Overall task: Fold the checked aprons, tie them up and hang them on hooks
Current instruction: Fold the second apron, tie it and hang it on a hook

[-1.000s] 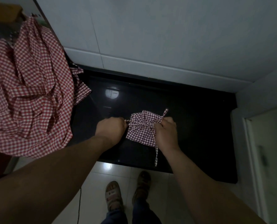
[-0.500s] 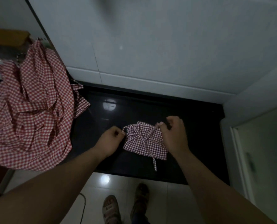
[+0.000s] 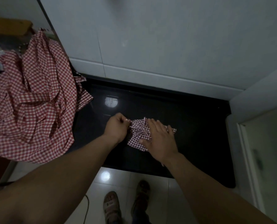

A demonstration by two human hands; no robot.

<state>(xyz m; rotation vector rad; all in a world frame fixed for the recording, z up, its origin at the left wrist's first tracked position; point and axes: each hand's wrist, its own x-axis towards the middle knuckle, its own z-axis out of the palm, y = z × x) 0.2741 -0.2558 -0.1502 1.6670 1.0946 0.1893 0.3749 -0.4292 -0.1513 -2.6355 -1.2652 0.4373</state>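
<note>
1. folded apron [image 3: 137, 132]: red-and-white check, small puckered bundle, lying flat mid black countertop [image 3: 199, 135].
2. apron heap [image 3: 32, 101]: same check, unfolded, rumpled, straps tangled; piled at the countertop's left end, overhanging the front edge.

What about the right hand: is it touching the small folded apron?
Touching. The head view shows the right hand lying flat on top of the folded apron, covering much of it.

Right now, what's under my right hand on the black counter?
The folded apron lies under your flat right hand, on the black counter. Its edges show around the hand; its middle, and any knot, is covered. Your left hand pinches its left edge.
</note>
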